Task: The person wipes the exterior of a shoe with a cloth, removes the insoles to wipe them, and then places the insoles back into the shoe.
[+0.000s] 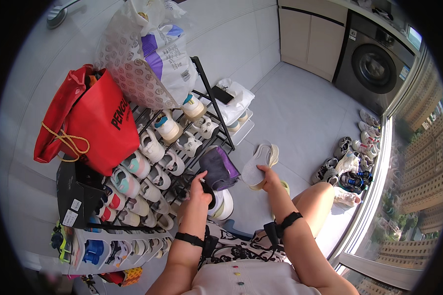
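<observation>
My right hand (270, 178) grips a pale open sandal (257, 167) by its heel end, thumb on the textured insole and the strap end pointing away from me. To its left, my left hand (199, 191) has its thumb against the edge of a folded dark grey and purple cloth (217, 169); the grip is partly hidden. Just below the cloth and beside my left fingers is a white sneaker (223, 206) with a dark opening. A pale green slipper (284, 187) shows partly behind my right forearm.
A black metal rack (221, 127) of shoes stands at left, bearing a red drawstring bag (103, 114), a large plastic bag (133, 62) and a black box (68, 195). Several shoes (349, 162) line the window at right. A phone (222, 95) lies on a white bag (240, 99). A washing machine (373, 66) stands behind.
</observation>
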A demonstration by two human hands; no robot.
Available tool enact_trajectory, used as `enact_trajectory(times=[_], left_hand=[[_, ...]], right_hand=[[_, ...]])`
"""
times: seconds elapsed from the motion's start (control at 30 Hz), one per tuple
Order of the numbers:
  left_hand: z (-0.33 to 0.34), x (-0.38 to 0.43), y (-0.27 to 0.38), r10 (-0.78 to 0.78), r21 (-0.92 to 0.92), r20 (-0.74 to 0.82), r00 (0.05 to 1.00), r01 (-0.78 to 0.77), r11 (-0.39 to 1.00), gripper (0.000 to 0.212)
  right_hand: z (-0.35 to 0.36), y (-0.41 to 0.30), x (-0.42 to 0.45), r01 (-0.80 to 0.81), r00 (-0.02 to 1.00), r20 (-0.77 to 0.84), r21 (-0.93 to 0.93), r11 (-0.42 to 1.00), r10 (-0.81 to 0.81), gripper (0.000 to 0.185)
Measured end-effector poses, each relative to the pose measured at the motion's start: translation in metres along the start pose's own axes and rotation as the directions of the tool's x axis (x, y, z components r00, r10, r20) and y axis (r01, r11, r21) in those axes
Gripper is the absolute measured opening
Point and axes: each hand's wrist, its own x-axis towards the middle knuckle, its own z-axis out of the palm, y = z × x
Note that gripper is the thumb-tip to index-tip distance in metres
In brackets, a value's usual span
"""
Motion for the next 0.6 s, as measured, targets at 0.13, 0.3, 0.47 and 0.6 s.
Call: enact_trajectory(times=[0.13, 0.3, 0.47, 0.6], left_hand=[[0.021, -0.015, -0.011, -0.004, -0.030, 0.049, 0.999, 0.005, 1.000, 0.032], [-0.002, -0.027, -0.011, -0.054, -0.083, 0.009, 0.999, 0.054, 0.995, 0.028], [-0.054, -0.036, 0.010, 0.028, -0.183, -0.073, 0.997, -0.041, 0.982, 0.031], [-0.094, -0.046, 0.037, 0.071, -0.279, -0.100, 0.992, -0.097, 0.955, 0.032]], right_hand=[[0.010, -0.039, -0.011, 0.208, 0.978, 0.051, -0.146, 0.967, -0.203, 0.038], [0.035, -0.044, -0.027, 0.259, 0.963, 0.059, -0.472, 0.843, -0.263, 0.040], [0.044, -0.012, -0.021, 0.257, 0.967, 0.170, -0.635, 0.728, -0.193, 0.037], [0.062, 0.026, -0.014, 0.167, 0.982, 0.178, -0.681, 0.712, -0.060, 0.041]])
